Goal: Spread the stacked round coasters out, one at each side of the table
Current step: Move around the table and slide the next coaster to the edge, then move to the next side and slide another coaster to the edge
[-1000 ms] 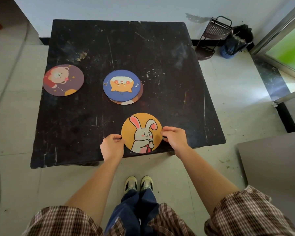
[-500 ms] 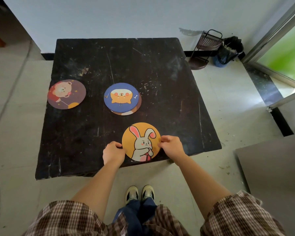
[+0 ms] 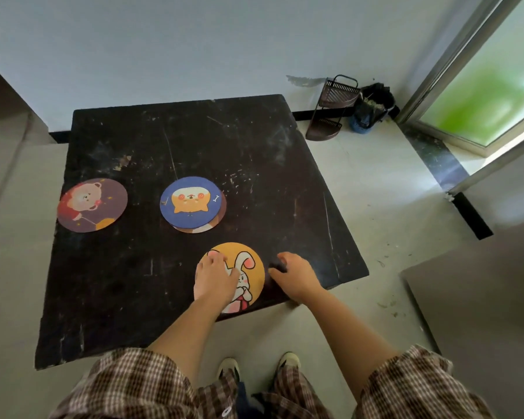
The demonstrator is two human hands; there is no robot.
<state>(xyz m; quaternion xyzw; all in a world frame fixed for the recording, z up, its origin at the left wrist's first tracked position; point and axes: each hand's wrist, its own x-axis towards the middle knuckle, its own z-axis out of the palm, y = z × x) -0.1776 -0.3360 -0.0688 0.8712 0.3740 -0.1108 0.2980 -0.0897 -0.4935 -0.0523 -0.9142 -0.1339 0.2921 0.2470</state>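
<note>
The orange rabbit coaster (image 3: pixel 250 269) lies flat at the near edge of the dark square table (image 3: pixel 254 164). My left hand (image 3: pixel 214 278) rests on top of its left half, fingers loosely bent, covering part of the rabbit. My right hand (image 3: pixel 294 272) hovers just right of the coaster, off it, fingers curled and apart. In the table's middle sits a blue dog coaster (image 3: pixel 191 202) stacked on another coaster (image 3: pixel 217 223), of which only a rim shows. A purple bear coaster (image 3: pixel 92 204) lies at the left edge.
A wall runs behind the table. A dark wire corner rack (image 3: pixel 333 108) and a dark bag (image 3: pixel 372 108) stand on the floor at the back right, near a glass door (image 3: pixel 481 95). A grey board (image 3: pixel 481 297) lies at the right.
Both hands have let go of the rabbit coaster's edges. My left hand moved onto its top; my right hand drew away to the right. The camera view has tilted up.
</note>
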